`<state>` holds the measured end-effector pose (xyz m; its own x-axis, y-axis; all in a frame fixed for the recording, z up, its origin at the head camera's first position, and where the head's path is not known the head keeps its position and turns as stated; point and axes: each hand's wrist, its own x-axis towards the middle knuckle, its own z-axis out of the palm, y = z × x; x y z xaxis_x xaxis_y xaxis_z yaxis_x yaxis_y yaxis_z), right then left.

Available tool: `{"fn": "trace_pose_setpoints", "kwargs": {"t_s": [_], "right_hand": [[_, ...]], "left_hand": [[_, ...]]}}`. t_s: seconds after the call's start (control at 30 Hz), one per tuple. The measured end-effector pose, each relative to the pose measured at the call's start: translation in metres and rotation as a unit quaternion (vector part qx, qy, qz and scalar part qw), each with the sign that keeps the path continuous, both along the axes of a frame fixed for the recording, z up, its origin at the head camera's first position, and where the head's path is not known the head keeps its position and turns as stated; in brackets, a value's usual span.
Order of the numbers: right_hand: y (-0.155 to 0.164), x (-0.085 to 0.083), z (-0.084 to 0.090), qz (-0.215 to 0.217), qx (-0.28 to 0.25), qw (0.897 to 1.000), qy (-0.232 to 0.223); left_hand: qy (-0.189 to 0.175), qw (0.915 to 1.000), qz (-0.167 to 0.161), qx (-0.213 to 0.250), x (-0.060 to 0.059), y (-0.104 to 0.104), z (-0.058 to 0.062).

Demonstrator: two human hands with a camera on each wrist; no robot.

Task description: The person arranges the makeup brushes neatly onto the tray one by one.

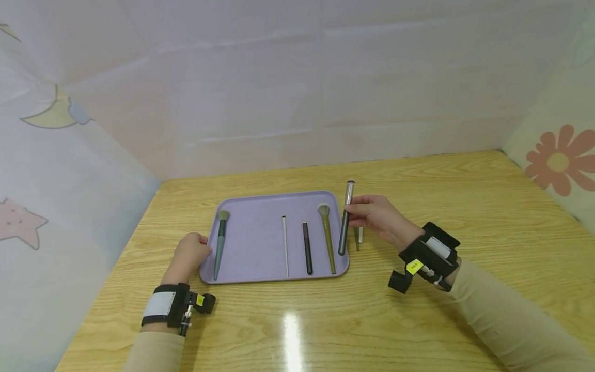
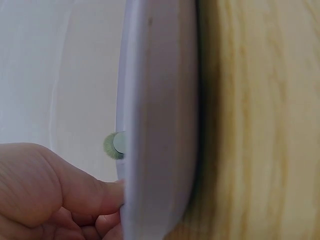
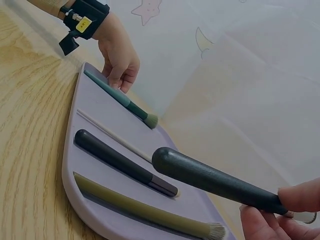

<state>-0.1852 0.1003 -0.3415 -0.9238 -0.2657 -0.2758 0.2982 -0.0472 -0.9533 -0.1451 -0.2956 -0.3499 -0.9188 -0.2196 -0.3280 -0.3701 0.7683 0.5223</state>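
Left hand [image 1: 189, 253] pins the tray [image 1: 260, 235] edge on the counter [image 1: 465, 217], fingers curled on the rim, so keep it steady. Right hand [image 1: 376, 216] pinches the dark brush [image 1: 345, 222] mid-handle, tilted over the tray's right edge; I'd lower it parallel, just beside the olive brush [image 1: 327, 235].

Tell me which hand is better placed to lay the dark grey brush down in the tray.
Right. The right hand already pinches the dark grey brush over the tray's right edge; the left hand only holds the tray's left rim.
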Motion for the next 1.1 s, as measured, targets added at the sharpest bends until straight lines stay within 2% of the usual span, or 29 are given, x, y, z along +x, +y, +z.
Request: {"fn": "trace_pose_setpoints", "kwargs": {"t_s": [0.2, 0.7, 1.1], "right_hand": [[-0.006, -0.001, -0.003, 0.012, 0.005, 1.0, 0.002], [-0.016, 0.0, -0.002, 0.006, 0.004, 1.0, -0.008], [-0.03, 0.001, -0.006, 0.004, -0.023, 1.0, -0.018]], "left_hand": [[0.011, 0.9997, -0.015, -0.017, 0.001, -0.002, 0.0], [0.013, 0.9997, -0.013, -0.014, 0.002, -0.001, -0.001], [0.013, 0.9998, -0.009, -0.009, 0.001, 0.0, -0.001]]}}
